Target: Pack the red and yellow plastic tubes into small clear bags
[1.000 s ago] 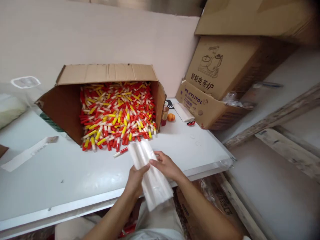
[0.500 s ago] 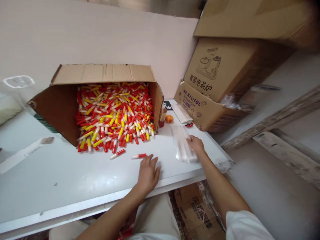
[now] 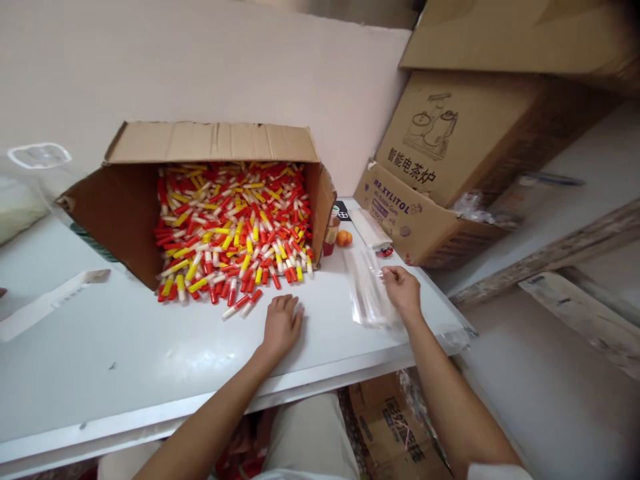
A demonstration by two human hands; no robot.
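My left hand (image 3: 283, 325) lies on the table with its fingers stretched out, holding nothing. Just left of its fingertips, two small capped tubes (image 3: 235, 308), red and white, rest side by side. Behind them a tipped cardboard box (image 3: 215, 143) spills a heap of red, yellow and white tubes (image 3: 240, 233) onto the tabletop. On the right, my right hand (image 3: 404, 291) is closed, thumb and finger pinching the edge of a clear plastic bag (image 3: 364, 293) in a flat stack.
Beyond the bags stand an orange fruit (image 3: 344, 238), a small jar (image 3: 331, 235) and a white packet (image 3: 370, 229). Printed cartons (image 3: 400, 213) are piled at the right. A white strip (image 3: 47, 307) lies on the table (image 3: 165, 373) at left.
My left hand has moved left, and the loose tube by its fingers now lies against the other one. My right hand has drawn up slightly at the bag's edge, fingers pinched.
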